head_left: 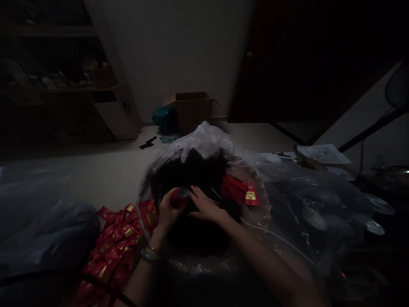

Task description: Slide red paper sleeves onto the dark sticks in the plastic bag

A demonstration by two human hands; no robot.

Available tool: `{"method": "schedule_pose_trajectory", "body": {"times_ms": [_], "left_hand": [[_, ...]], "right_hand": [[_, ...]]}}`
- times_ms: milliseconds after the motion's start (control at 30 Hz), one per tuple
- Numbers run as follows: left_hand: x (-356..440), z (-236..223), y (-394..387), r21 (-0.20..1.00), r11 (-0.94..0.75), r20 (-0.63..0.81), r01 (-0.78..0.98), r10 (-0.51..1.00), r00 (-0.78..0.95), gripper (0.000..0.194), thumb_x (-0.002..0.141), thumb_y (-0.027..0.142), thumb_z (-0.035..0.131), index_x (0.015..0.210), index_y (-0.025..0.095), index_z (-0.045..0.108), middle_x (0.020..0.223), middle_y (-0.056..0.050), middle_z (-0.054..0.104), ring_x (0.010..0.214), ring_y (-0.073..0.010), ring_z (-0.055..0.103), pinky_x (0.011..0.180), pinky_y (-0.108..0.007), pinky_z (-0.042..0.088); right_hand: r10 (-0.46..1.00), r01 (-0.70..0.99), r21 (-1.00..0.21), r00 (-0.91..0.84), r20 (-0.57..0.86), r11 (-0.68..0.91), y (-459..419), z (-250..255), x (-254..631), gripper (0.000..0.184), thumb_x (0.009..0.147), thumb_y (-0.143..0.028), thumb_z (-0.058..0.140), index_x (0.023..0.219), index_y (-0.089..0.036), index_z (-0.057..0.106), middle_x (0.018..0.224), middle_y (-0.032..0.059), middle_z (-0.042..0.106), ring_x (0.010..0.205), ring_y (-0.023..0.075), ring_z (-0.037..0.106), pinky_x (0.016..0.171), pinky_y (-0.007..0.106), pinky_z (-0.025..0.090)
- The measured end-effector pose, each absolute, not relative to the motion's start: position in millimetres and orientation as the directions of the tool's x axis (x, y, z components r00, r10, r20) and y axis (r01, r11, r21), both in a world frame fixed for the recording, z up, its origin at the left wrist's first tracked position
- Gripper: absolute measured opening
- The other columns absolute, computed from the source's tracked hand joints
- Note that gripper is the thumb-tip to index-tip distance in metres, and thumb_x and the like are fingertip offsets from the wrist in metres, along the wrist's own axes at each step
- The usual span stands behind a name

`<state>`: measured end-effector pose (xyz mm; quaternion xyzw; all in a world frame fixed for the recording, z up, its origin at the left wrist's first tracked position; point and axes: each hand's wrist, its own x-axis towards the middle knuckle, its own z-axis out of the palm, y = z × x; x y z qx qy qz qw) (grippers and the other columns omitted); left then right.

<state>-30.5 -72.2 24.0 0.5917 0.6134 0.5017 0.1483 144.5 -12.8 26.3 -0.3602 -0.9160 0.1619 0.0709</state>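
In the dim light, my left hand (166,209) grips a small red packet (177,198) whose near-top edge looks greyish and shiny. My right hand (205,205) is beside it, fingers stretched out over a heap of dark loose leaf-like material (188,168). That heap lies in a wide round container lined with clear plastic sheet (204,133). Several red packets (234,188) rest on the heap's right side, one with a gold label (251,195). Thin light sticks or tools (215,196) show just behind my right hand; their kind is unclear.
Many red and gold packets (116,238) are piled left of the container. A plastic bag (47,230) stands farther left. A cardboard box (194,111) and a teal bag (165,119) sit by the wall. A white cord (281,238) runs to the right, near plastic sheeting (306,200).
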Motion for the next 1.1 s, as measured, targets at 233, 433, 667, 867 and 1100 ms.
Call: {"method": "schedule_pose_trajectory", "body": {"times_ms": [233,433,667,867,1100], "left_hand": [[-30.1,25.2,-70.8,0.811,-0.189,0.395,0.553,0.875,-0.279,0.045,0.069,0.03,0.07,0.111,0.021,0.056,0.107,-0.007,0.067,0.098,-0.0227,0.064,0.089,-0.04,0.051],[-28.8,21.6,-68.5,0.81,-0.19,0.4,0.555,0.871,-0.286,0.047,0.069,0.032,0.071,0.112,0.021,0.056,0.109,-0.006,0.066,0.1,-0.0227,0.064,0.091,-0.039,0.05],[-30.3,21.7,-68.5,0.799,-0.186,0.404,0.572,0.87,-0.282,0.046,0.069,0.031,0.071,0.111,0.02,0.056,0.107,-0.006,0.068,0.096,-0.0222,0.065,0.087,-0.037,0.052],[-30.1,18.9,-67.0,0.788,-0.201,0.416,0.582,0.871,-0.263,0.047,0.068,0.03,0.071,0.112,0.02,0.056,0.107,-0.006,0.068,0.097,-0.0218,0.065,0.089,-0.037,0.052],[-30.6,14.5,-67.2,0.805,-0.198,0.391,0.559,0.886,-0.249,0.046,0.069,0.028,0.071,0.112,0.02,0.056,0.107,-0.006,0.068,0.097,-0.0214,0.065,0.088,-0.037,0.051]], "right_hand": [[0.634,0.637,-0.221,-0.767,-0.095,0.738,-34.1,35.9,128.1,0.06,0.07,-0.042,0.071,0.124,-0.022,0.055,0.14,0.0174,0.039,0.124,0.0399,0.037,0.09,0.052,0.042],[0.708,0.719,-0.195,-0.693,-0.136,0.667,-50.8,33.8,150.8,0.075,0.067,-0.041,0.075,0.134,-0.025,0.045,0.141,0.019,0.037,0.121,0.039,0.039,0.09,0.052,0.041],[0.626,0.657,-0.15,-0.752,-0.206,0.739,-68.7,33.0,150.6,0.08,0.057,-0.035,0.083,0.129,-0.028,0.051,0.141,0.0172,0.038,0.117,0.04,0.044,0.086,0.053,0.044],[0.702,0.729,-0.131,-0.683,-0.203,0.672,-75.3,33.8,158.8,0.056,0.069,-0.012,0.069,0.121,-0.026,0.056,0.142,0.0148,0.039,0.112,0.0361,0.05,0.076,0.045,0.051],[0.752,0.716,-0.452,-0.645,-0.136,0.532,-62.5,45.2,161.7,0.052,0.068,-0.01,0.065,0.118,-0.021,0.057,0.141,0.0136,0.042,0.108,0.0266,0.058,0.088,0.04,0.048]]}}
